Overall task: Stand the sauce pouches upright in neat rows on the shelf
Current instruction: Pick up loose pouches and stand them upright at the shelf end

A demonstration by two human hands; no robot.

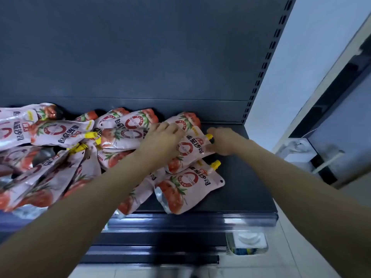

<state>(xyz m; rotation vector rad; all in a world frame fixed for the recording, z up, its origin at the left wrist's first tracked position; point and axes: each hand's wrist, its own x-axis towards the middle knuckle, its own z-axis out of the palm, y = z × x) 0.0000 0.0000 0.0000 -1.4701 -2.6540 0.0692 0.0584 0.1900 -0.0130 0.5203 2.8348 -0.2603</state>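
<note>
Several pink and white sauce pouches with tomato pictures and yellow spout caps lie flat in a loose heap on the dark shelf [245, 189]. Both hands are on one pouch [187, 149] near the heap's right end. My left hand [162, 137] lies over its left side with fingers bent on its top edge. My right hand [222, 141] grips its right edge beside the yellow cap [209, 136]. Another pouch [190, 187] lies flat just in front, near the shelf's front edge. No pouch stands upright.
The heap spreads left past the frame edge [50, 149]. Bare shelf shows to the right of the pouches, up to the slotted upright post [259, 77]. A dark back panel [140, 57] rises behind. Lower shelf edges and a white-capped container [247, 242] sit below.
</note>
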